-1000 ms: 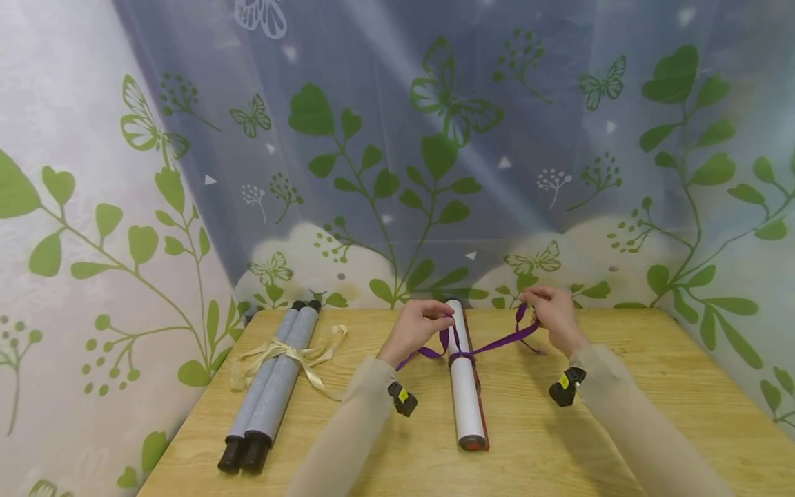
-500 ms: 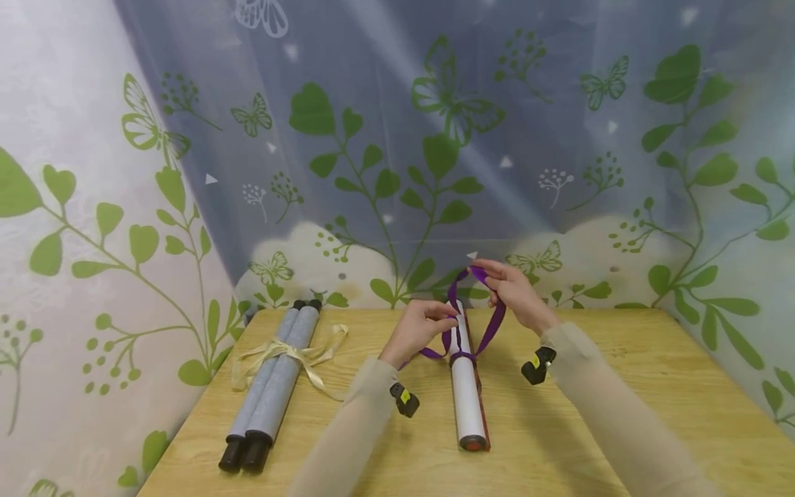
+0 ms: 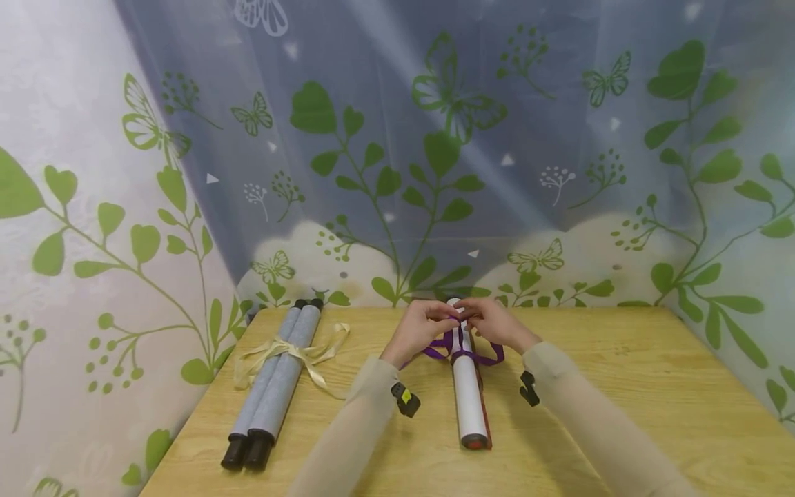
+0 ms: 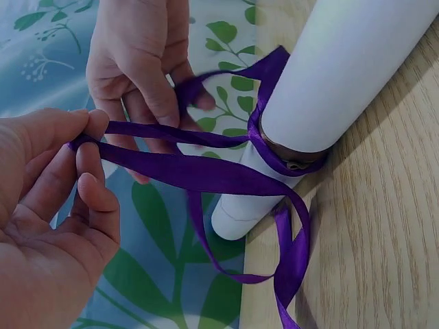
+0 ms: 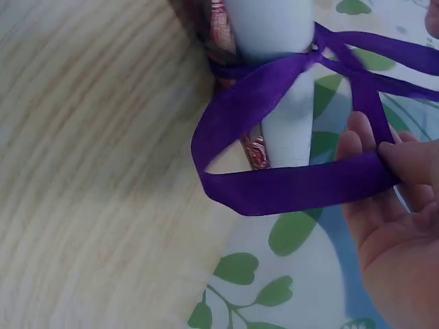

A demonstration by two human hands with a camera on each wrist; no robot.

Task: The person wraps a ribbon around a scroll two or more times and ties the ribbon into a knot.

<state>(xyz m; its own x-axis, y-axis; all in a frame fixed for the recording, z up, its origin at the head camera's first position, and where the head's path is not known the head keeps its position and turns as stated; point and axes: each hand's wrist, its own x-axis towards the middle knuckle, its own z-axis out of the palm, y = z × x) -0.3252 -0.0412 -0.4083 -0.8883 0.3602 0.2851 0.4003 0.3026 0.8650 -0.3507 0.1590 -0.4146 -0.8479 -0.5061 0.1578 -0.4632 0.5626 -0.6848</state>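
Observation:
A white paper roll (image 3: 468,404) lies lengthwise on the table, with a reddish strip along its right side. Purple ribbon (image 4: 206,174) runs around its middle, and a knot shows at the roll in the right wrist view. My left hand (image 3: 421,330) pinches a drawn-out loop of this ribbon between thumb and fingertips above the roll. Close beside it, my right hand (image 3: 499,327) holds the other ribbon length between thumb and fingers. In the right wrist view this length (image 5: 295,186) makes a wide bend back to the roll. The fingertips partly overlap in the head view.
Two grey rolls (image 3: 273,386) with black ends lie side by side at the left of the wooden table (image 3: 621,414), tied with a cream ribbon bow (image 3: 298,353). A patterned curtain (image 3: 385,138) hangs behind the table's back edge.
My right hand has come in from the right, lifting the ribbon over and then lowering it beside the left hand. The left hand has stayed in place, pinching its loop.

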